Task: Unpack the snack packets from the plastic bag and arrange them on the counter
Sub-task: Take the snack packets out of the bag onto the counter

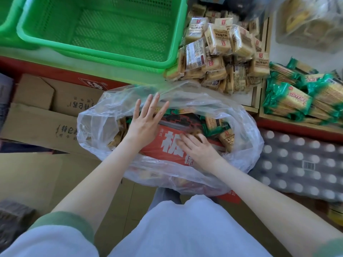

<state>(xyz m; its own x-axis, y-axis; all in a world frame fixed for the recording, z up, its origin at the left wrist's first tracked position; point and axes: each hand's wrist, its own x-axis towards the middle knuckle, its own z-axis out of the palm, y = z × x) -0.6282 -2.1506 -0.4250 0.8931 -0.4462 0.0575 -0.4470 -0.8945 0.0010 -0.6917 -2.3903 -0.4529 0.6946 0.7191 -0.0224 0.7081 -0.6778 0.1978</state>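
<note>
Left hand (pixel 146 123) lies open, fingers straight, inside the plastic bag (pixel 245 145). Right hand (pixel 196 147) curls over snack packets (pixel 226 138) at its fingertips, grip unclear. The packets look light, slippery and brittle inside, so pinch a sealed end.

The crinkled clear plastic bag (pixel 247 127) stands open upward, but a flat red printed carton (pixel 152 151) fills its middle, leaving narrow gaps at either side. Beyond its far rim, a green perforated plastic crate (pixel 111 59) and a heap of beige snack packets (pixel 219 38) crowd close.
</note>
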